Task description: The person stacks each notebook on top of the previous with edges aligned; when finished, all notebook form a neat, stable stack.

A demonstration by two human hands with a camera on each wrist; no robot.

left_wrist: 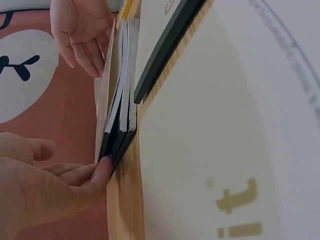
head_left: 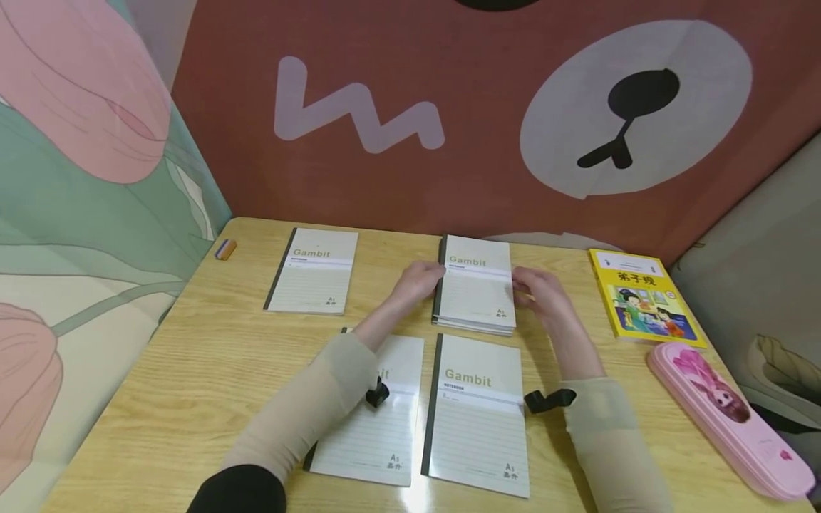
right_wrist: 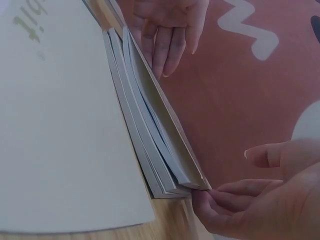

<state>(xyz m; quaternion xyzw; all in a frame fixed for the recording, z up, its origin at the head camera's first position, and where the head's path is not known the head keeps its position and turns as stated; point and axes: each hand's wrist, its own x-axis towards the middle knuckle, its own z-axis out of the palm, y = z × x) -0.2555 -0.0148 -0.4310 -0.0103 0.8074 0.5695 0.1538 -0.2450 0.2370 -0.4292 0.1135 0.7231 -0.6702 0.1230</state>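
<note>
A stack of Gambit notebooks (head_left: 476, 292) with dark spines lies at the back middle of the table. My left hand (head_left: 415, 283) touches its spine side, fingertips at the lower edges and thumb held apart, as the left wrist view shows. On the opposite side, my right hand (head_left: 544, 291) has its fingertips at the stack's corner in the right wrist view, thumb also apart. The top cover lifts slightly from the pages (right_wrist: 150, 110). Nearer me lie two single notebooks, the front-left notebook (head_left: 368, 445) partly under my left forearm and the front-right notebook (head_left: 477, 427) beside it.
Another notebook (head_left: 314, 274) lies at the back left, with a small eraser (head_left: 226, 249) near the table corner. To the right are a yellow picture book (head_left: 648, 296) and a pink pencil case (head_left: 731, 420). A brown bear-patterned wall (head_left: 398, 185) borders the table's back edge.
</note>
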